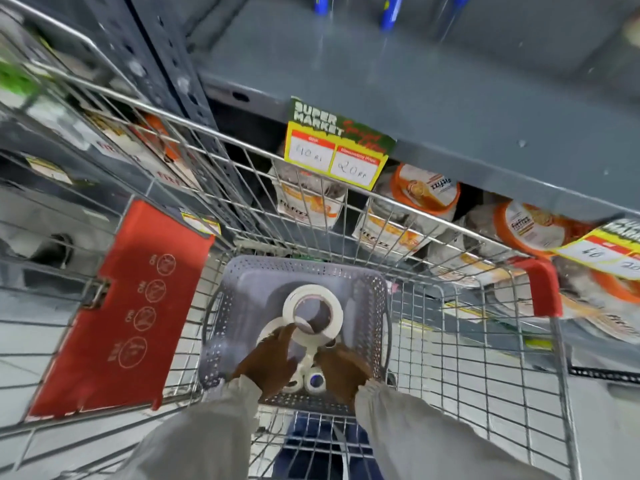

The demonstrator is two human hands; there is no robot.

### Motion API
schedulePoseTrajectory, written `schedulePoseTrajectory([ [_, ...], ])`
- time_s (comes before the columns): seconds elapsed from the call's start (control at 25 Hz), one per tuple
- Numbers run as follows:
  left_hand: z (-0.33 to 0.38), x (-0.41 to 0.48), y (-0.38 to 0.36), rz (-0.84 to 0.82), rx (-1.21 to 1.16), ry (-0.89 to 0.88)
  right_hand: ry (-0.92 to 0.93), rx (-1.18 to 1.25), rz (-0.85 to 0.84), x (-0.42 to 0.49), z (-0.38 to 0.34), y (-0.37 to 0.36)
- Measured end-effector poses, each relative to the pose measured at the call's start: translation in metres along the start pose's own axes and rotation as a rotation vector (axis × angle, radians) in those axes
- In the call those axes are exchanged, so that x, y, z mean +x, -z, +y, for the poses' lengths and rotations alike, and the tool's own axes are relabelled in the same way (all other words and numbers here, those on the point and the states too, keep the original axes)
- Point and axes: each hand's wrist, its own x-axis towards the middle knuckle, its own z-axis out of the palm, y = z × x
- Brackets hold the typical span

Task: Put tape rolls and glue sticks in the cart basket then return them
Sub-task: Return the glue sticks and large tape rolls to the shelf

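A grey perforated basket [242, 271] sits inside the wire shopping cart [467, 341]. In the basket, a large white tape roll [334, 301] stands tilted up, with another white roll partly hidden behind my left hand. My left hand [268, 362] reaches into the basket, its fingers touching the large roll's lower edge. My right hand [343, 372] is beside it, low in the basket. Between the two hands lie small white glue sticks [316, 381], one with a blue cap end. Whether either hand grips anything is hidden.
A red fold-down child seat panel [128, 317] hangs on the cart's left. A grey metal shelf [433, 84] is ahead with blue items on top and a yellow price tag [337, 148]. Orange-lidded tubs [424, 192] sit on the shelf below.
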Motion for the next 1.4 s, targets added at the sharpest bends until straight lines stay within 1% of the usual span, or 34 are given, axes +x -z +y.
schedulePoseTrajectory([
  [0.12,0.001,-0.002,-0.003,0.041,-0.014,0.014,-0.07,-0.022,-0.031,0.009,-0.003,-0.019],
  [0.2,-0.003,-0.004,-0.003,0.061,-0.023,-0.007,-0.097,0.022,-0.066,0.015,-0.003,-0.022],
  [0.28,-0.003,-0.006,-0.002,0.081,-0.015,-0.026,-0.131,0.051,0.057,0.017,-0.002,-0.022],
  [0.32,-0.004,-0.007,-0.001,0.087,-0.003,-0.026,-0.127,0.019,0.09,0.018,0.001,-0.024],
  [0.36,-0.004,-0.007,0.001,0.086,0.016,-0.031,-0.107,-0.038,0.119,0.017,0.003,-0.025],
  [0.52,-0.008,-0.004,0.011,0.066,0.086,-0.022,-0.078,-0.114,0.202,-0.007,0.003,-0.01],
  [0.56,-0.006,-0.004,0.013,0.064,0.093,-0.019,-0.074,-0.107,0.23,-0.015,0.001,-0.004],
  [0.6,0.001,-0.006,0.016,0.079,0.102,-0.032,-0.079,-0.049,0.25,-0.021,-0.003,0.003],
  [0.68,0.018,-0.014,0.022,0.138,0.135,-0.062,-0.105,-0.029,0.278,-0.035,-0.007,0.029],
  [0.72,0.029,-0.02,0.029,0.192,0.164,-0.098,-0.099,-0.004,0.252,-0.044,-0.009,0.045],
  [0.8,0.056,-0.033,0.054,0.311,0.189,-0.168,-0.114,0.134,0.302,-0.049,-0.009,0.072],
  [0.84,0.071,-0.039,0.069,0.357,0.132,-0.215,-0.063,0.192,0.384,-0.053,-0.008,0.083],
  [0.88,0.09,-0.045,0.091,0.43,0.071,-0.305,-0.002,0.248,0.459,-0.061,-0.008,0.108],
  [0.92,0.108,-0.047,0.111,0.505,0.065,-0.425,0.082,0.263,0.56,-0.068,-0.009,0.13],
  [1.0,0.145,-0.044,0.161,0.737,0.117,-0.62,0.253,0.224,0.864,-0.077,-0.009,0.174],
  [1.04,0.162,-0.039,0.184,0.841,0.099,-0.66,0.309,0.199,1.017,-0.081,-0.01,0.194],
  [1.08,0.181,-0.035,0.207,0.917,0.061,-0.686,0.318,0.183,1.162,-0.086,-0.011,0.218],
  [1.16,0.211,-0.027,0.24,0.98,-0.039,-0.693,0.246,0.226,1.383,-0.1,-0.012,0.263],
  [1.2,0.221,-0.022,0.251,0.987,-0.059,-0.687,0.197,0.281,1.44,-0.103,-0.012,0.282],
  [1.28,0.235,-0.009,0.263,0.997,-0.019,-0.647,0.096,0.48,1.478,-0.105,-0.003,0.319],
  [1.36,0.239,0.008,0.266,0.994,0.098,-0.562,-0.019,0.726,1.445,-0.095,0.016,0.347],
  [1.4,0.238,0.019,0.266,0.984,0.174,-0.518,-0.092,0.809,1.412,-0.088,0.027,0.359],
])
